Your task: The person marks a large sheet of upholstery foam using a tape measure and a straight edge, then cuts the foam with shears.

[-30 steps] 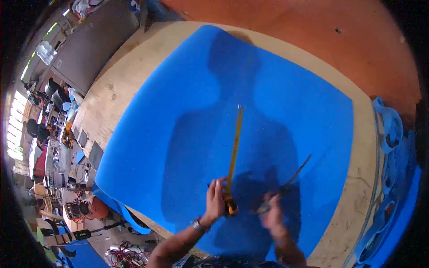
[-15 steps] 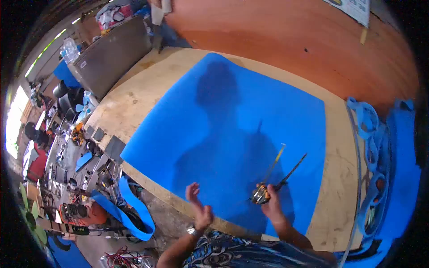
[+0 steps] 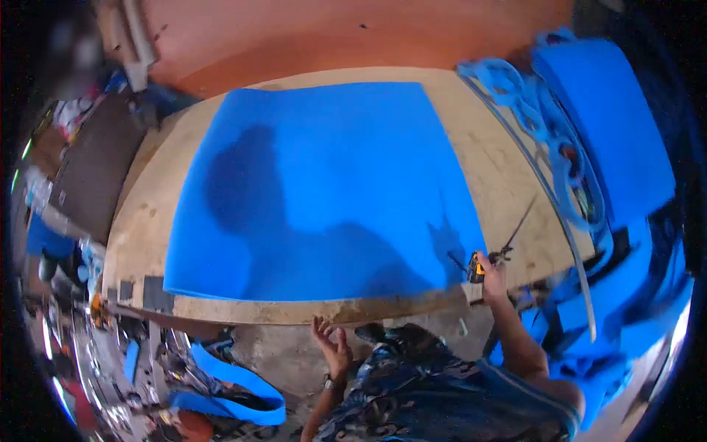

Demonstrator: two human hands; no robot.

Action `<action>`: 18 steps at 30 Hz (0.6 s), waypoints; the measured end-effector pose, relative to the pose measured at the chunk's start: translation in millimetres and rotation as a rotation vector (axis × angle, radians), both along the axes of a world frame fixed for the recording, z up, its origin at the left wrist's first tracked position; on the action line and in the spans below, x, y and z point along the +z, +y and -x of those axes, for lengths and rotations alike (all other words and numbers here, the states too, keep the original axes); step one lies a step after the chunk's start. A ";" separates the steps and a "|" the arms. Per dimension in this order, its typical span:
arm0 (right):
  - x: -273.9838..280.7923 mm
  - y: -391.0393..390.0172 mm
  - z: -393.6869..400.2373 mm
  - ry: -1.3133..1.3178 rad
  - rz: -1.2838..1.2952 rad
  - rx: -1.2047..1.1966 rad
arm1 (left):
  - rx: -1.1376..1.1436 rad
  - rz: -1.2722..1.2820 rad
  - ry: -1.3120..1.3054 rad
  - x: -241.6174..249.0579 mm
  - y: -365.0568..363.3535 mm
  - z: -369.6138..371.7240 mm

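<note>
A large blue sheet (image 3: 331, 184) lies flat on the pale wooden table (image 3: 508, 155), with a dark shadow across it. My right hand (image 3: 493, 276) is at the sheet's near right corner, wrapped round a yellow and black tape measure (image 3: 477, 269). A thin dark pointed tool (image 3: 519, 225) sticks up from the same hand; its lower part is hard to make out. My left hand (image 3: 335, 350) is just off the table's front edge, fingers apart, holding nothing.
Blue curled strips (image 3: 560, 155) and a thin metal strip (image 3: 549, 191) run along the table's right side. Beyond them stands a stack of blue sheets (image 3: 607, 125). Small dark squares (image 3: 157, 295) lie at the left corner. A blue loop (image 3: 243, 383) and clutter lie at the lower left.
The view has swung to the right. My right hand has moved from over the sheet to its near right corner, with the tape measure and tool. The yellow blade no longer shows extended. My left hand remains open.
</note>
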State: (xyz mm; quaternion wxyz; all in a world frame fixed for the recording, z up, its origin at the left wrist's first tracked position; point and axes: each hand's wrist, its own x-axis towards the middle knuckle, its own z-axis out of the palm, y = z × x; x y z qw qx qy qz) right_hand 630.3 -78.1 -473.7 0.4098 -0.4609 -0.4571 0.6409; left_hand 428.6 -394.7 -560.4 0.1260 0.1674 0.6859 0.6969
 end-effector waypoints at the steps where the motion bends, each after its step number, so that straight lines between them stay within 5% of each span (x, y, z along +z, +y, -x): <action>1: 0.7 -14.5 -13.0 -0.029 0.047 -0.030 | -0.004 0.036 0.075 -2.3 0.2 -4.4; 4: -52.8 -15.1 -93.8 -0.276 0.035 -0.166 | -0.084 0.046 0.058 -47.0 -20.8 -8.1; 6: -55.7 -6.8 -107.9 -0.419 -0.078 -0.197 | -0.035 0.140 0.017 -34.5 -31.5 -14.1; 8: -35.5 12.3 -116.6 -0.409 -0.438 -0.103 | 0.076 0.116 -0.090 -38.3 -54.9 -27.8; 10: -19.7 50.9 -141.6 -0.744 -0.402 0.069 | 0.149 0.232 0.002 -47.2 -78.6 -41.2; 12: -49.6 119.4 -160.2 -1.265 -0.867 0.033 | 0.236 0.403 0.067 -57.5 -96.8 -56.3; 13: -32.0 143.7 -159.4 -1.363 -0.691 0.072 | 0.274 0.520 0.085 -62.7 -103.0 -68.5; 14: -26.1 171.2 -163.3 -1.383 -0.666 0.086 | 0.315 0.635 0.101 -72.5 -113.9 -80.9; 15: -20.2 198.6 -167.1 -1.403 -0.640 0.101 | 0.298 0.488 0.158 -118.2 -139.2 -85.5; 18: -36.3 304.0 -174.5 -1.220 -0.850 0.128 | 0.387 0.740 0.057 -115.6 -108.8 -135.7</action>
